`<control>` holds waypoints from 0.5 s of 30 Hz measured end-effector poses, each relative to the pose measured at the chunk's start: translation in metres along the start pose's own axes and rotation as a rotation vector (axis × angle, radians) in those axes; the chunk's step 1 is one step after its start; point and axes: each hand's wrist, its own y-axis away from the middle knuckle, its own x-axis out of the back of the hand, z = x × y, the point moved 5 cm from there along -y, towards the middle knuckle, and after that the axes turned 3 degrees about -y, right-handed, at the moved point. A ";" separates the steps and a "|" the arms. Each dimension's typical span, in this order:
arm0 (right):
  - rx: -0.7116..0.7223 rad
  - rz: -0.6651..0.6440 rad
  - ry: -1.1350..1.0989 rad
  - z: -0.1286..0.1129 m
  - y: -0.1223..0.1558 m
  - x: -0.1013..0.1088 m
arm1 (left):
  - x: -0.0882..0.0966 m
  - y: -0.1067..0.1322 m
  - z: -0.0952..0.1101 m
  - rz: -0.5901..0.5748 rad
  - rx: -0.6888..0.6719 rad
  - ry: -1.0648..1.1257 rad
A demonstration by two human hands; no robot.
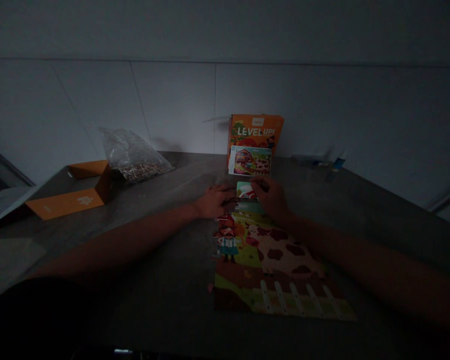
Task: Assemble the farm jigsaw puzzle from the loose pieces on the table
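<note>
A farm jigsaw puzzle [285,250] with a farmer, a spotted cow and a white fence lies partly assembled on the table. At its far edge, the fingers of my right hand [273,197] are closed on the right side of a puzzle piece [244,190] with light green and red on it. My left hand [215,201] rests flat beside the puzzle's upper left edge, fingers stretched towards that piece. Whether the left fingertips touch it is too dark to tell.
An orange box [257,127] stands by the wall, a farm picture card [252,161] leaning against it. Leftward are a clear plastic bag [135,155] of small pieces and an orange open box part [67,202]. A small blue object [338,163] is at the back right.
</note>
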 end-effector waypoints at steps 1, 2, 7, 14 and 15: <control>-0.007 -0.004 -0.016 0.001 0.000 0.000 | 0.000 0.000 0.002 -0.014 -0.002 -0.025; -0.010 -0.013 -0.031 0.000 0.000 -0.001 | 0.000 -0.001 0.002 -0.020 0.000 -0.035; -0.008 -0.107 -0.083 -0.004 0.001 -0.006 | 0.007 0.000 -0.005 0.018 0.016 -0.011; -0.071 -0.299 -0.148 -0.001 0.006 -0.019 | 0.029 0.040 -0.039 0.046 0.210 -0.177; -0.075 -0.311 -0.151 -0.001 0.006 -0.020 | 0.032 0.046 -0.041 0.042 0.239 -0.206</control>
